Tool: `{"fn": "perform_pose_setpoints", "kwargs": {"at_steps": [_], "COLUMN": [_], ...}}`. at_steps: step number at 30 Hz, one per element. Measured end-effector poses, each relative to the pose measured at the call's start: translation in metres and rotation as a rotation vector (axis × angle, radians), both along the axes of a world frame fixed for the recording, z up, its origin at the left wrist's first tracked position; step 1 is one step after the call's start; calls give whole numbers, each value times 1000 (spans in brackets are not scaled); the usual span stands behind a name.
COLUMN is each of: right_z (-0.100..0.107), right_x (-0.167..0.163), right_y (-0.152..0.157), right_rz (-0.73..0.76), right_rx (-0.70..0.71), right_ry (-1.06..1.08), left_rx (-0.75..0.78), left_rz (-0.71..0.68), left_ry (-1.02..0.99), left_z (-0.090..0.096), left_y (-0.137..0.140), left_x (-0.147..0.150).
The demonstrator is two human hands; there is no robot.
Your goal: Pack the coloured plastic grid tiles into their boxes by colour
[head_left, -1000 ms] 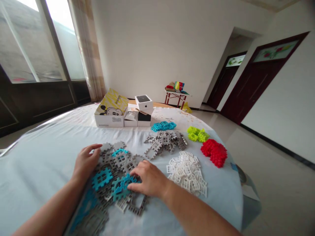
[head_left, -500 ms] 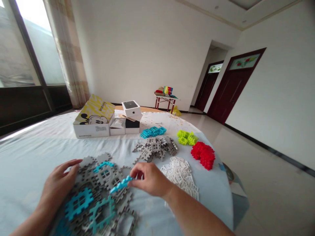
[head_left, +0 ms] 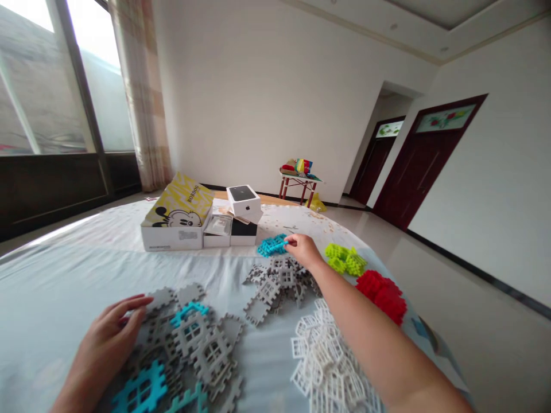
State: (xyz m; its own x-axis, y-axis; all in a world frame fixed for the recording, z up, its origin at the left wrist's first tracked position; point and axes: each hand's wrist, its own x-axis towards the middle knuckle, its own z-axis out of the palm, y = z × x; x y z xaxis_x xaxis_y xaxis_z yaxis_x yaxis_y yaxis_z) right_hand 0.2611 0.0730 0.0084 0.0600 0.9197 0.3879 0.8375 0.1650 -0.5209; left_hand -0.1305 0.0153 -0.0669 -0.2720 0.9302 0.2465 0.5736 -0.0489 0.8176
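My right hand [head_left: 305, 250] reaches out to the far pile of blue interlocking plastic tiles [head_left: 267, 246]. Its fingers are closed on a blue tile [head_left: 282, 244] at the pile's right side; where that tile ends and the pile begins is hard to make out. At the left, my left hand [head_left: 109, 338] rests with fingers stretched beside a heap of grey toothed tiles [head_left: 210, 351], its fingertips touching or close to the heap's edge. Among the grey lie a square blue window tile [head_left: 144, 389], a blue piece [head_left: 189, 312] and a teal frame [head_left: 191, 398], cut off below.
Sorted piles stand on the cloth-covered round table: grey tiles [head_left: 275, 281], white lattice pieces [head_left: 329, 361], lime-green pieces [head_left: 344, 259] and red pieces [head_left: 383, 295]. My right forearm passes over the white pile. A yellow-lidded box [head_left: 172, 238] and a white phone box [head_left: 244, 201] stand behind.
My right hand has carried a blue tile from over the mixed heap forward to the far blue pile. My left hand stays beside the heap. The view has shifted slightly.
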Motion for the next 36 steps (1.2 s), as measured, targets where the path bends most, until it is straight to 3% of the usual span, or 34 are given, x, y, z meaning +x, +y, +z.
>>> {"fn": "perform_pose_setpoints", "kwargs": {"at_steps": [4, 8, 14, 23, 36], "right_z": [-2, -9, -16, 0, -10], "right_x": [-11, -17, -17, -50, -67], "right_y": [41, 63, 49, 29, 65], "right_rz": [-83, -152, -150, -93, -389], "right_rx": [-1, -30, -83, -102, -479], "right_ry": [-107, -204, -318, -401, -497], "left_rx": [18, 76, 133, 157, 167], "left_rz": [-9, -11, -6, 17, 6], "left_ry": [14, -1, 13, 34, -33], "left_z": [-2, -7, -13, -14, -13], "left_y": [2, 3, 3, -3, -9], "left_x": [-1, -1, 1, 9, 11]}}
